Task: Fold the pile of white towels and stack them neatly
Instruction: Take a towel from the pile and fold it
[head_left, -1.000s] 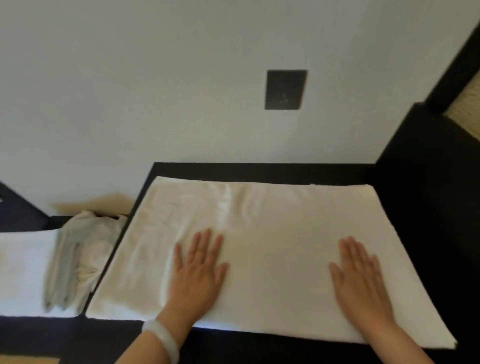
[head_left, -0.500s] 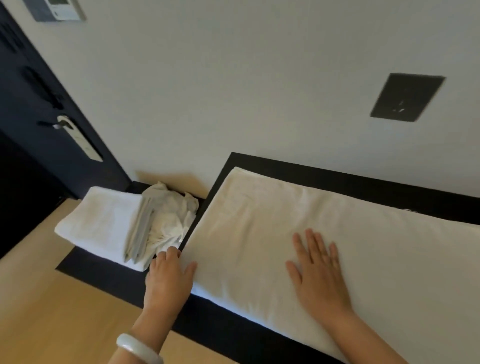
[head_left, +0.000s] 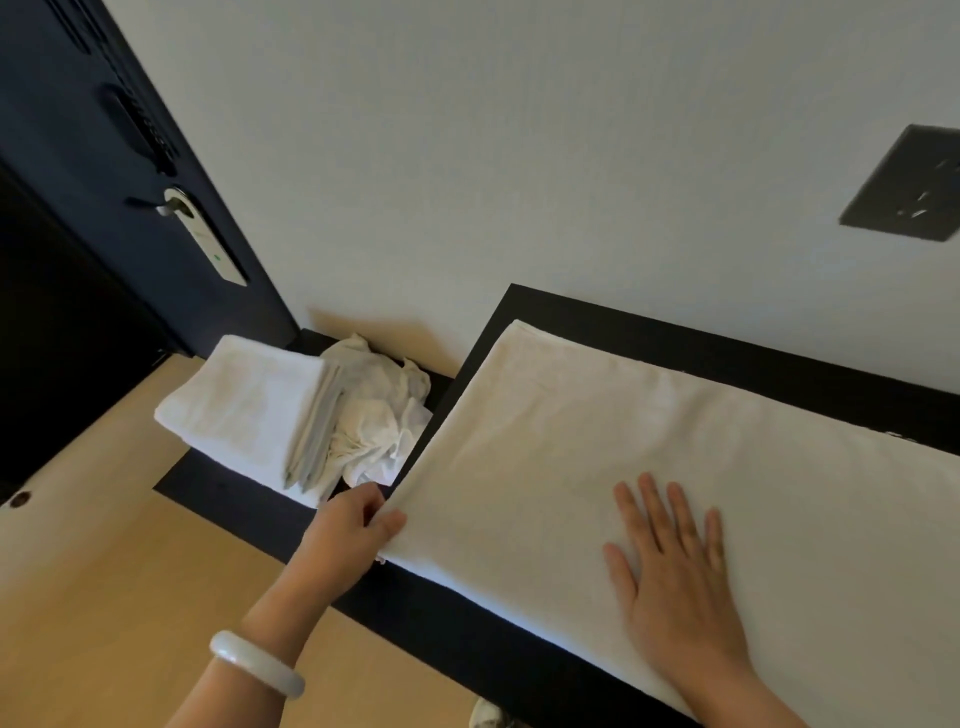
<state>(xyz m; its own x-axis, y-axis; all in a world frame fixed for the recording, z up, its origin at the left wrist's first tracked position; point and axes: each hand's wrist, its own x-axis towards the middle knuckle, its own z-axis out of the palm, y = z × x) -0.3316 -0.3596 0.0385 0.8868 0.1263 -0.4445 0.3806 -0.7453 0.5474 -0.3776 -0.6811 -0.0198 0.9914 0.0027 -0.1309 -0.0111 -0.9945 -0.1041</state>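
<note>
A large white towel (head_left: 649, 447) lies spread flat on a black table (head_left: 613, 322) against the wall. My left hand (head_left: 353, 530) grips the towel's near left corner, thumb on top and fingers underneath. Flat on the towel, further right, my right hand (head_left: 675, 566) presses down with its fingers straight and spread. To the left, on a lower black shelf (head_left: 218, 488), sits a stack of folded white towels (head_left: 249, 405). A crumpled pile of white towels (head_left: 379, 415) lies beside the stack, next to the wall.
A dark door (head_left: 104, 208) with a handle and a white hanger tag (head_left: 208, 239) stands at the left. A black wall plate (head_left: 904, 182) is at the upper right. Light wooden floor (head_left: 104, 597) lies below the shelf.
My left hand slid off the towel's top to its left corner and took hold of it. My right hand moved toward the towel's middle. The view swung left, showing the door and stack.
</note>
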